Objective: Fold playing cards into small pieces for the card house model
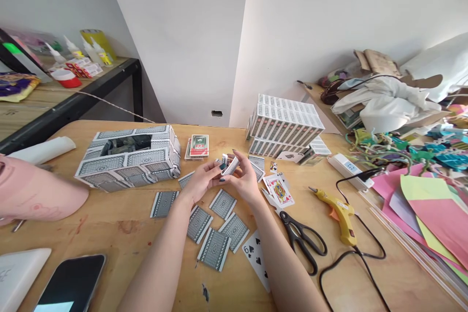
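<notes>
Over the middle of the wooden table (120, 234), my left hand (204, 181) and my right hand (245, 180) meet and pinch a small curled playing card (230, 165) between their fingertips. Below my wrists several face-down cards (215, 248) with grey patterned backs lie scattered. A face-up spade card (256, 253) lies by my right forearm. Just right of my right hand lies a face-up court card (280, 190).
A box covered in playing cards (127, 158) stands at left, a card pack (199, 146) behind my hands, stacked packs (285, 124) at back right. Black scissors (302, 236), a yellow glue gun (338, 209), a power strip (345, 168) and coloured paper (431, 209) lie right. A phone (73, 282) lies near left.
</notes>
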`<state>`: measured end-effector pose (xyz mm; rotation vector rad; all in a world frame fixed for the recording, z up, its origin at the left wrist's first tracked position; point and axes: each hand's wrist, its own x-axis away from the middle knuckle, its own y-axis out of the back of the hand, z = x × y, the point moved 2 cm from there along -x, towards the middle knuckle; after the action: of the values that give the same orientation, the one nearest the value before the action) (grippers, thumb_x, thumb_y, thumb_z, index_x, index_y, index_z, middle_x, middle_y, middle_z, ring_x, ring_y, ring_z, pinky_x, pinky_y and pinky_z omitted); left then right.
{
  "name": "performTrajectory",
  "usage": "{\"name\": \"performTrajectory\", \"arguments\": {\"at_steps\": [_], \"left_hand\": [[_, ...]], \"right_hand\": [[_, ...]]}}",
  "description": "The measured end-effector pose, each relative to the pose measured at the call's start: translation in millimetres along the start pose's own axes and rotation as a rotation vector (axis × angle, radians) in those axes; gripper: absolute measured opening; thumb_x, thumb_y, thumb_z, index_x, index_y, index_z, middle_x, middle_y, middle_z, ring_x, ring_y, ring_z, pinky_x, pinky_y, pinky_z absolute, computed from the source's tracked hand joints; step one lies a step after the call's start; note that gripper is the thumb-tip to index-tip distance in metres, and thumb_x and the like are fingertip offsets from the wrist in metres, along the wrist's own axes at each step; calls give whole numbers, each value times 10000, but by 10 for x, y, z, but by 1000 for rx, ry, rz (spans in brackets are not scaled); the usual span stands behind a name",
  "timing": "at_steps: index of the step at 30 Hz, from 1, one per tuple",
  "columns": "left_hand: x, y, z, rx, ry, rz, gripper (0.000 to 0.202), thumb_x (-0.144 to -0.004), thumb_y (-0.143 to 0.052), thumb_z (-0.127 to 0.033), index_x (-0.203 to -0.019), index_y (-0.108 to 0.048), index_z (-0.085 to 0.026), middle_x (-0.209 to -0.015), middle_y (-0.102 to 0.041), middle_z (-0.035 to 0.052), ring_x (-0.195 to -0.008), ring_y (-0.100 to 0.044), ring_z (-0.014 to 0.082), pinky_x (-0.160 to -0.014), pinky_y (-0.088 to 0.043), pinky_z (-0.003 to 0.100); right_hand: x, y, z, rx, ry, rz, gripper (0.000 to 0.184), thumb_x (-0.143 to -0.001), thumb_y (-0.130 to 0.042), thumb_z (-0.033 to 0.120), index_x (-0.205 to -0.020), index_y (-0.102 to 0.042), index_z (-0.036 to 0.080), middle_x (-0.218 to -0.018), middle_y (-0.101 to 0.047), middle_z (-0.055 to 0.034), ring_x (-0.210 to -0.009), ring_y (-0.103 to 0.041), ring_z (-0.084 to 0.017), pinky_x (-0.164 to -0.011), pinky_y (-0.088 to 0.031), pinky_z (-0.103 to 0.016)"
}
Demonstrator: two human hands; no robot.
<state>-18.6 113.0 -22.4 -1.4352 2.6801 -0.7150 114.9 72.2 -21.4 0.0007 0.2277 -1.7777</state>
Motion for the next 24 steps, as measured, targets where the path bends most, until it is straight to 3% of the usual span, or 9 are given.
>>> {"name": "performTrajectory", "arguments": {"at_steps": [3,6,9,18,21,24], "left_hand": [[-18,13,-9,-39,-96,-81,304,-673,-698,-327,-887,-579,-147,-969,-662,61,-900,-624,188,-822,-512,370],[-24,-29,-27,-90,-162,-101,461,-646,-728,-280,-1051,-539,-167,-1129,-623,103,-1052,-577,229,-869,-489,390],[-19,-92,-46,-175,-219,-78,565,-643,-730,-254,-1160,-513,-188,-1213,-580,109,-1137,-525,251,-927,-460,410],[-14,-173,28,-323,-302,-35,571,-684,-693,-252,-1215,-502,-169,-1240,-557,121,-1124,-536,258,-951,-456,427],[4,-166,38,-431,-327,-63,580,-713,-661,-271,-1255,-468,-191,-1262,-540,115,-1077,-571,244,-922,-479,407],[21,-156,23,-643,-430,-135,558,-728,-629,-264,-1259,-463,-214,-1237,-559,96,-1015,-605,229,-881,-503,395]], "right_hand": [[-25,49,-2,-20,-53,-83,652,-562,-780,318,-1159,-527,244,-1057,-560,-65,-929,-562,-202,-652,-516,-276],[-35,93,28,-68,-109,-100,569,-616,-731,352,-1140,-550,225,-1067,-571,-79,-831,-561,-183,-481,-471,-224],[-32,114,63,-140,-102,-96,536,-616,-729,316,-1121,-570,232,-1139,-562,-73,-792,-553,-156,-509,-469,-224],[-34,119,88,-287,-131,17,645,-536,-766,244,-1143,-558,308,-1211,-533,-41,-760,-562,-147,-557,-462,-242],[-34,131,94,-286,-158,72,607,-537,-770,245,-1114,-590,295,-1224,-530,-37,-755,-557,-145,-566,-456,-241],[-31,133,75,-273,-184,36,501,-608,-729,312,-1095,-618,276,-1206,-557,-33,-770,-560,-146,-598,-449,-241]]}}
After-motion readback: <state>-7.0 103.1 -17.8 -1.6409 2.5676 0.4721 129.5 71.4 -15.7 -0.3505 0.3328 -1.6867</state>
